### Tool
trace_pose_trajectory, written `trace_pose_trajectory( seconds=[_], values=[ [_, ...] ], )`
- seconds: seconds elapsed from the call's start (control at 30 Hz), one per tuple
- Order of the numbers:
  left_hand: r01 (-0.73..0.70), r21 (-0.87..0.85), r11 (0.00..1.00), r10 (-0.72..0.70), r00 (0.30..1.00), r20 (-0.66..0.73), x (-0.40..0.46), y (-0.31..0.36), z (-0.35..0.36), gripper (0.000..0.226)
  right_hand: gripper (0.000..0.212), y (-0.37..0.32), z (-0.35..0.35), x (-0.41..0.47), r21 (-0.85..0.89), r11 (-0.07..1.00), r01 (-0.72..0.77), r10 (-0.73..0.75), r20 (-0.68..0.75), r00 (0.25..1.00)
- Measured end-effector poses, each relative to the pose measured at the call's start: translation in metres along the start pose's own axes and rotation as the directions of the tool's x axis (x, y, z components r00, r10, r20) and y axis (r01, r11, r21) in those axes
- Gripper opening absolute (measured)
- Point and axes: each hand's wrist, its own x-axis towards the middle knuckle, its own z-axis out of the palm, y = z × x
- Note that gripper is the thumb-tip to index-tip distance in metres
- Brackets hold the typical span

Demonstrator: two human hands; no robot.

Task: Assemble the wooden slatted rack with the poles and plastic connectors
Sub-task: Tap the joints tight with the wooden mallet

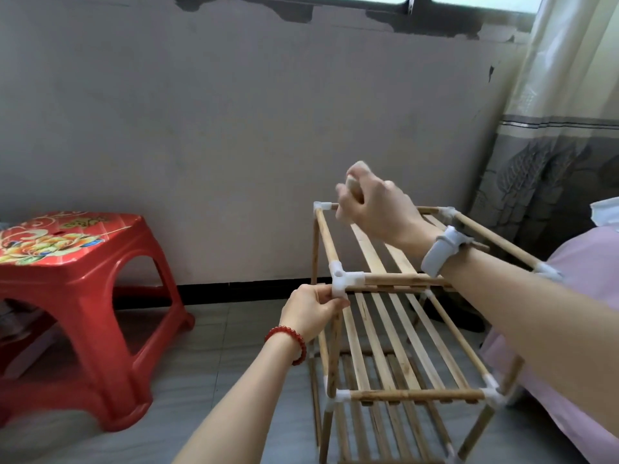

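where the grey tiled floor (pixel 214 373) meets the wall, a red plastic stool with a flower print on top (pixel 77 262) stands well left of the wooden slatted rack with white plastic corner connectors (pixel 395 329). the left hand (pixel 310 313), a red bead bracelet (pixel 289 341) at its wrist, pinches the rack's near-left white connector (pixel 341 279) from the left. the right hand (pixel 371 204), wearing a white wristband (pixel 438 251), hovers curled into a fist above the rack's far top pole (pixel 425 210); whether it holds anything, i cannot tell. a pink sheet (pixel 582 272) lies right of the rack.
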Motion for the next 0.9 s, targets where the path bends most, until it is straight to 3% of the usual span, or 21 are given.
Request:
trace_pose_trajectory(
  seconds=[0.03, 0.07, 0.1, 0.13, 0.17, 0.2, 0.27, 0.33, 0.37, 0.4, 0.43, 0.5, 0.57, 0.67, 0.7, 0.73, 0.8, 0.83, 0.9],
  values=[
    [0.001, -0.008, 1.000, -0.001, 1.000, -0.003, 0.000, 0.001, 0.001, 0.018, 0.017, 0.000, -0.003, 0.000, 0.142, 0.990, -0.023, 0.045, -0.151, 0.987],
    [0.003, -0.018, 1.000, -0.003, 1.000, -0.004, 0.000, 0.002, 0.001, 0.017, 0.016, -0.002, -0.002, -0.010, 0.132, 0.991, -0.010, 0.034, -0.179, 0.983],
    [0.007, -0.020, 1.000, -0.007, 1.000, -0.007, 0.001, 0.002, 0.000, 0.015, 0.016, -0.004, 0.008, -0.029, 0.020, 0.999, 0.034, -0.032, -0.096, 0.995],
    [0.013, -0.013, 1.000, -0.013, 1.000, -0.003, 0.002, 0.003, -0.001, 0.014, 0.018, -0.008, 0.019, -0.050, -0.069, 0.994, 0.088, -0.081, 0.101, 0.992],
    [0.015, -0.004, 1.000, -0.015, 1.000, 0.007, 0.002, 0.003, -0.002, 0.012, 0.020, -0.007, 0.025, -0.059, -0.150, 0.976, 0.158, -0.111, 0.285, 0.952],
    [0.014, 0.002, 1.000, -0.014, 1.000, 0.009, 0.001, 0.002, -0.003, 0.013, 0.021, -0.006, 0.022, -0.053, -0.190, 0.961, 0.202, -0.124, 0.358, 0.925],
    [0.017, 0.005, 1.000, -0.017, 1.000, -0.006, 0.000, 0.002, -0.001, 0.017, 0.017, -0.007, 0.005, -0.019, -0.183, 0.977, 0.106, -0.061, 0.238, 0.969],
    [0.021, -0.011, 1.000, -0.021, 1.000, -0.018, -0.001, 0.001, 0.002, 0.019, 0.017, -0.009, -0.010, 0.005, 0.133, 0.991, -0.014, 0.032, -0.135, 0.990],
    [0.023, -0.017, 1.000, -0.023, 1.000, -0.021, -0.001, 0.001, 0.003, 0.019, 0.015, -0.009, -0.010, 0.001, 0.228, 0.974, 0.000, 0.054, -0.234, 0.971],
    [0.020, -0.008, 1.000, -0.020, 0.999, -0.025, -0.002, 0.000, 0.004, 0.018, 0.014, -0.009, -0.003, -0.014, 0.176, 0.984, 0.004, 0.033, -0.206, 0.978],
    [0.012, 0.029, 1.000, -0.011, 0.999, -0.036, -0.001, -0.001, 0.004, 0.014, 0.013, -0.010, 0.009, -0.036, 0.055, 0.998, 0.019, -0.015, -0.065, 0.998],
    [-0.015, 0.177, 0.984, 0.031, 0.996, -0.089, -0.002, -0.002, 0.004, 0.007, 0.018, -0.008, 0.022, -0.062, -0.069, 0.994, 0.086, -0.062, 0.305, 0.951],
    [-0.050, 0.296, 0.954, 0.105, 0.979, -0.172, -0.005, -0.006, 0.010, 0.016, 0.021, -0.006, 0.016, -0.041, -0.074, 0.992, 0.102, -0.080, 0.252, 0.964],
    [-0.118, 0.420, 0.900, 0.246, 0.932, -0.265, -0.010, -0.008, 0.023, 0.019, 0.022, -0.007, 0.001, -0.016, 0.223, 0.975, 0.004, 0.033, -0.163, 0.986],
    [-0.136, 0.460, 0.878, 0.290, 0.914, -0.285, -0.011, -0.009, 0.024, 0.019, 0.022, -0.009, 0.003, -0.024, 0.225, 0.974, 0.008, 0.030, -0.164, 0.986],
    [-0.142, 0.498, 0.856, 0.320, 0.901, -0.293, -0.011, -0.009, 0.023, 0.019, 0.022, -0.012, 0.013, -0.038, 0.120, 0.993, 0.019, -0.012, -0.060, 0.998],
    [-0.153, 0.568, 0.809, 0.358, 0.894, -0.269, -0.013, -0.012, 0.017, 0.021, 0.023, -0.012, 0.024, -0.061, -0.115, 0.991, 0.065, -0.029, 0.294, 0.955],
    [-0.171, 0.596, 0.785, 0.383, 0.890, -0.249, -0.013, -0.012, 0.013, 0.022, 0.024, -0.008, 0.020, -0.056, -0.156, 0.984, 0.085, -0.030, 0.321, 0.946],
    [-0.200, 0.642, 0.740, 0.421, 0.882, -0.210, -0.012, -0.011, 0.005, 0.021, 0.023, 0.002, 0.003, -0.031, -0.072, 0.997, 0.033, -0.023, 0.135, 0.991]
  ],
)
